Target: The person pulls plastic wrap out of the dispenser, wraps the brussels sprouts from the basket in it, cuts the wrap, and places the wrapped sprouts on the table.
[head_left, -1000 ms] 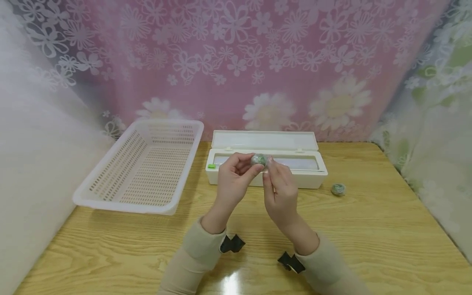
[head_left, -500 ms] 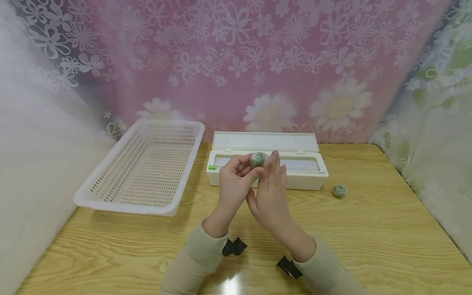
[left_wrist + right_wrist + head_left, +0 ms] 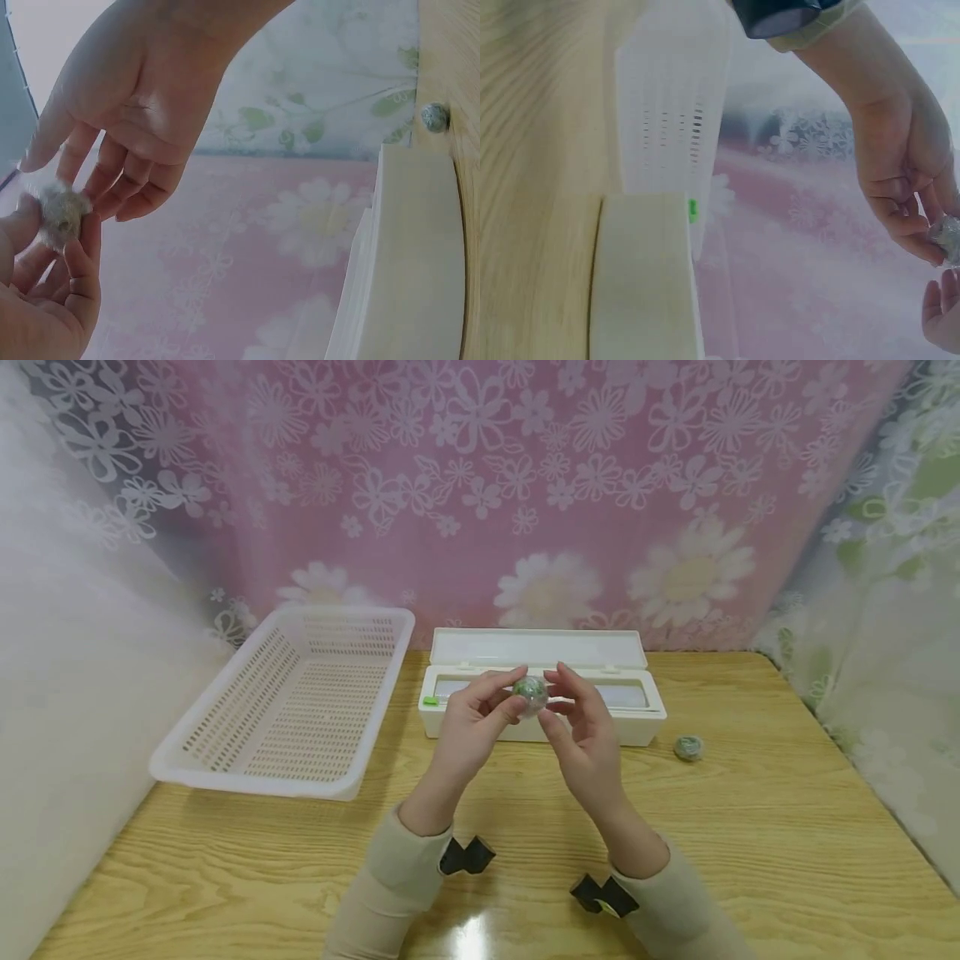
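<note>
A small round green bundle in clear plastic film (image 3: 531, 695) is held up in front of the white box. My left hand (image 3: 472, 722) pinches it between thumb and fingers from the left side. Close by on the right, my right hand (image 3: 588, 735) has its fingers loosely bent, with thumb and fingertips right at the bundle's edge. The left wrist view shows the bundle (image 3: 61, 216) in the left fingers, the right hand (image 3: 142, 112) spread above it. Behind both hands stands the white cling film dispenser (image 3: 630, 727), lid raised, a film roll inside and a green slider (image 3: 431, 701) at its left.
A second film-wrapped green bundle (image 3: 688, 747) lies on the wooden table (image 3: 757, 827) right of the dispenser. To the left stands a white slotted plastic basket (image 3: 352, 752). A pink floral curtain (image 3: 450, 577) hangs behind the table.
The right hand first worked at the film on the bundle's right side, then flattened against it, and has now drawn slightly right with bent fingers. The left hand keeps its hold; the bundle has turned.
</note>
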{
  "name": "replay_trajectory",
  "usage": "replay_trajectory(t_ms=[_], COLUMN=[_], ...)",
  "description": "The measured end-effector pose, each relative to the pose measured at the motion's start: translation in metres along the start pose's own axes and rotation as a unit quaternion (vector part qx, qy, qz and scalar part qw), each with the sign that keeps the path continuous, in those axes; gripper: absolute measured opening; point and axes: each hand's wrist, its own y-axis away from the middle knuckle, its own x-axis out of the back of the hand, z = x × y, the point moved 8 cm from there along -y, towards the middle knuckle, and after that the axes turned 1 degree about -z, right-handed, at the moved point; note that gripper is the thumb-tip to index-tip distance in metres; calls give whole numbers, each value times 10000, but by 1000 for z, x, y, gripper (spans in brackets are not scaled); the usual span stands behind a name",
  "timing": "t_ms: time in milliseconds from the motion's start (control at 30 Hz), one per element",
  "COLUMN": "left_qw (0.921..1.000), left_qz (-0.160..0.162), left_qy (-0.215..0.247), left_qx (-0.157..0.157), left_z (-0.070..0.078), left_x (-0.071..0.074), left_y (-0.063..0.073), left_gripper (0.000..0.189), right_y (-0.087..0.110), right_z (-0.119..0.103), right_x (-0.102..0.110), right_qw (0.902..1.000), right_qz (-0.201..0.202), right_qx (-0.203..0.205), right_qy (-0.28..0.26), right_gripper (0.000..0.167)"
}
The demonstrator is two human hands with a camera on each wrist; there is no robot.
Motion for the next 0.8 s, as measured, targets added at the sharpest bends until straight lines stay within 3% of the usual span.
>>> replay_trajectory(t_ms=[167,367,600,700,800], left_qw=[9996,9966,9908,9932,9965], left_qz=[-176,-630,-974,-784,-285], left_qy=[-204,-103,235,209,258], left_qx=[-121,-524,-912,-840,-745], left_z=[1,9,13,10,6], left_x=[-3,-9,-11,-10,-6], left_y=[1,2,2,2,1], left_gripper=[31,48,47,49,48], right_y=[-2,-3,-4,-4,-5], right_z=[4,9,7,9,12], right_x=[0,5,0,1,5], right_qw=[9966,9786,9266,9234,9287], right_qz=[-258,-36,-248,-185,33], right_qx=[-481,-1036,-1037,-1133,-1227], right_qy=[-611,-1780,-3607,-3662,-3499], right_gripper=[32,27,21,18,16])
